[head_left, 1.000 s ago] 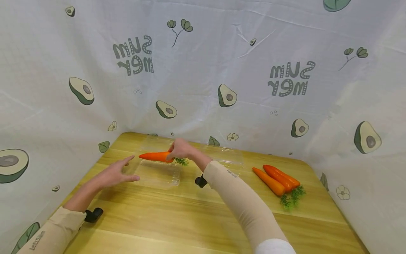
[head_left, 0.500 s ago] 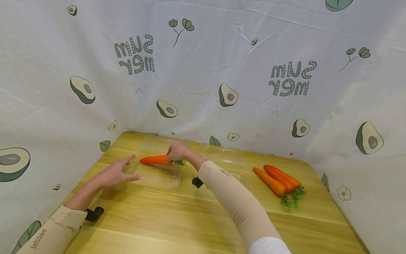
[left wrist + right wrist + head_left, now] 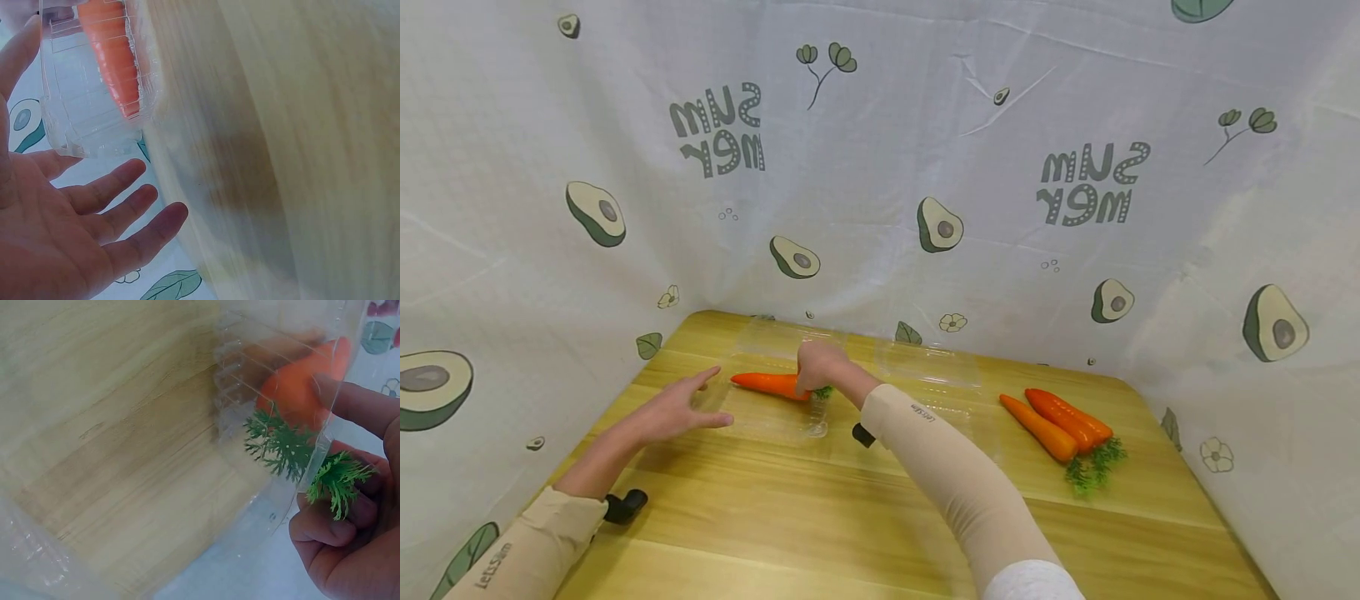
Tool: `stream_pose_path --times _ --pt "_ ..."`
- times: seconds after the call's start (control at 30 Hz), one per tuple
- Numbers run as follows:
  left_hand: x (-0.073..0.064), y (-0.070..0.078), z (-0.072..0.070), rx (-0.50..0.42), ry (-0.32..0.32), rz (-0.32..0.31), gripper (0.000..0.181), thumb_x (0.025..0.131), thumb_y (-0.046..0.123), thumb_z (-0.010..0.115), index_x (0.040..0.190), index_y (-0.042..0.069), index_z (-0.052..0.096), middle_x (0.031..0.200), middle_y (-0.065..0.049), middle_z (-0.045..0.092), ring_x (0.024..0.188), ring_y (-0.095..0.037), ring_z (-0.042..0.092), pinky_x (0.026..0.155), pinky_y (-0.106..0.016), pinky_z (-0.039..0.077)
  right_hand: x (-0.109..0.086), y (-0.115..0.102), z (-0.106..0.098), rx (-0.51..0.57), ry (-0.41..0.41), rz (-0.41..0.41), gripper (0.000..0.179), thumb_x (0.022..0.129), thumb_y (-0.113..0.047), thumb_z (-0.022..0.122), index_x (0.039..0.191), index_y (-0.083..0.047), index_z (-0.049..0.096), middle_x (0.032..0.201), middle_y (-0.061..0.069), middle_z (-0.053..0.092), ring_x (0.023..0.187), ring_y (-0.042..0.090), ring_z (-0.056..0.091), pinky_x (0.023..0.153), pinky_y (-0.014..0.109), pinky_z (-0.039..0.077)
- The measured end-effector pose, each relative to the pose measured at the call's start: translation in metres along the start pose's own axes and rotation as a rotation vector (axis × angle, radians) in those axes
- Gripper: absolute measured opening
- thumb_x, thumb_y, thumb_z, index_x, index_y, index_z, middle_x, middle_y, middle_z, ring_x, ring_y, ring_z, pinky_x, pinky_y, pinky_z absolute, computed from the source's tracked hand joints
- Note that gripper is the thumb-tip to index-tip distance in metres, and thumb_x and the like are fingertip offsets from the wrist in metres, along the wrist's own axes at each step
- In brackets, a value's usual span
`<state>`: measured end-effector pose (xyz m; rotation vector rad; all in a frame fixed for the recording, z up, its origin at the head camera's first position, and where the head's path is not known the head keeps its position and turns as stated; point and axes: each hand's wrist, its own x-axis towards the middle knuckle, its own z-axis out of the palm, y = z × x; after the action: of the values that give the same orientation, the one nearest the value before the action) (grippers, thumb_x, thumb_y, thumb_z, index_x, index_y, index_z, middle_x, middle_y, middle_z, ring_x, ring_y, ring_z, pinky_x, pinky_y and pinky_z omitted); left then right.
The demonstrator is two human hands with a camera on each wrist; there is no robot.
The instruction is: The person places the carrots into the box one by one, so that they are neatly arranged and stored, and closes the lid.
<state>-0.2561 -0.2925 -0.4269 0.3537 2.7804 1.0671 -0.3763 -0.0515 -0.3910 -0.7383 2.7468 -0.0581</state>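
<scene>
Our right hand point(image 3: 822, 365) pinches the carrot point(image 3: 767, 383) at its thick end, just by the green top point(image 3: 334, 481); we judge that this hold leaves the tapered tip free to lie lengthwise, pointing left. Our left hand point(image 3: 673, 412) holds nothing: its fingers and thumb are spread at the left end of the clear plastic clamshell point(image 3: 817, 429), probably so as to be ready to steady it. We cannot tell whether it touches the plastic.

Through the clear wall in both wrist views, we see the carrot's body inside the clamshell, while part of the green top sticks out over the rim on the right, perhaps because carrot and leaves together are too long for the space. What looks like the clamshell's lid point(image 3: 786, 335) stands back towards the curtain, which would keep the near side free for our hands.

To the right, just beyond our forearm, sits a second clear container point(image 3: 928, 364). Farther right on the wood-grain table point(image 3: 737, 525), well apart from both hands, more carrots point(image 3: 1041, 429) lie bunched side by side, leaves towards us, likely for easy reach. The avocado-print curtain point(image 3: 865, 167) rises behind everything.
</scene>
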Motion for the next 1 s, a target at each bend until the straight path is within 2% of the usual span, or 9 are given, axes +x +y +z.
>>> stream_pose_path --times 0.27,0.53,0.57,0.67,0.73,0.77,0.8,0.87,1.0 --pt "-0.002 0.004 0.001 0.001 -0.002 0.003 0.1 0.091 0.046 0.072 0.159 -0.002 0.017 0.15 -0.043 0.033 0.136 -0.059 0.037 0.101 -0.068 0.041 -0.005 -0.002 -0.003 0.016 -0.018 0.002 0.027 0.084 -0.024 0.08 0.062 -0.016 0.066 0.057 -0.005 0.05 0.054 0.011 0.038 0.048 0.027 0.033" --pt "-0.004 0.007 0.001 0.01 0.005 0.004 0.1 0.091 0.046 0.073 0.159 -0.002 0.017 0.149 -0.042 0.034 0.135 -0.059 0.037 0.1 -0.068 0.042 -0.011 -0.003 -0.009 0.05 -0.03 -0.005 0.054 0.086 -0.023 0.078 0.051 -0.019 0.038 0.054 -0.004 0.019 0.051 0.011 0.012 0.048 0.027 0.016" --pt "-0.005 0.007 0.001 0.01 0.006 0.004 0.1 0.091 0.046 0.073 0.159 -0.002 0.017 0.149 -0.042 0.034 0.135 -0.059 0.037 0.1 -0.068 0.041 -0.012 -0.003 -0.009 0.051 -0.024 -0.004 0.052 0.086 -0.024 0.078 0.052 -0.018 0.04 0.055 -0.004 0.02 0.052 0.011 0.012 0.048 0.027 0.017" --pt "-0.005 0.006 0.002 0.016 0.011 0.005 0.1 0.091 0.046 0.073 0.159 -0.002 0.018 0.149 -0.042 0.034 0.136 -0.059 0.037 0.101 -0.069 0.041 -0.019 -0.003 -0.012 0.068 0.012 -0.004 0.029 0.085 -0.025 0.08 0.063 -0.015 0.063 0.062 -0.004 0.049 0.054 0.01 0.028 0.05 0.025 0.028" --pt "-0.005 0.005 0.002 0.018 0.016 0.006 0.1 0.091 0.046 0.072 0.159 -0.003 0.018 0.149 -0.042 0.034 0.136 -0.058 0.037 0.101 -0.068 0.041 -0.024 -0.002 -0.015 0.068 0.047 -0.009 0.015 0.085 -0.027 0.08 0.084 -0.013 0.076 0.083 -0.002 0.068 0.063 0.01 0.045 0.055 0.025 0.04" --pt "-0.006 0.005 0.003 0.018 0.017 0.008 0.1 0.091 0.046 0.073 0.159 -0.003 0.018 0.149 -0.042 0.035 0.136 -0.058 0.037 0.101 -0.068 0.041 -0.028 -0.002 -0.017 0.066 0.069 -0.014 0.02 0.085 -0.028 0.081 0.097 -0.012 0.078 0.099 -0.001 0.073 0.072 0.01 0.054 0.061 0.025 0.046" --pt "-0.006 0.005 0.003 0.018 0.017 0.007 0.1 0.091 0.046 0.073 0.159 -0.003 0.018 0.149 -0.042 0.035 0.136 -0.058 0.037 0.101 -0.068 0.041 -0.032 -0.001 -0.019 0.075 0.087 -0.022 0.027 0.085 -0.028 0.081 0.106 -0.012 0.078 0.112 0.001 0.074 0.082 0.012 0.061 0.068 0.027 0.051" --pt "-0.007 0.006 0.003 0.019 0.017 0.009 0.099 0.091 0.046 0.072 0.159 -0.003 0.018 0.149 -0.042 0.035 0.136 -0.058 0.037 0.101 -0.068 0.041 -0.036 0.002 -0.022 0.087 0.11 -0.035 0.034 0.085 -0.029 0.08 0.113 -0.01 0.077 0.117 0.002 0.074 0.096 0.016 0.067 0.077 0.029 0.055" --pt "-0.008 0.006 0.004 0.022 0.017 0.01 0.099 0.091 0.046 0.072 0.159 -0.003 0.019 0.149 -0.042 0.035 0.135 -0.059 0.038 0.101 -0.068 0.041 -0.046 0.012 -0.026 0.171 0.132 -0.062 0.042 0.086 -0.027 0.08 0.121 -0.007 0.073 0.126 0.005 0.071 0.114 0.024 0.066 0.092 0.034 0.055"
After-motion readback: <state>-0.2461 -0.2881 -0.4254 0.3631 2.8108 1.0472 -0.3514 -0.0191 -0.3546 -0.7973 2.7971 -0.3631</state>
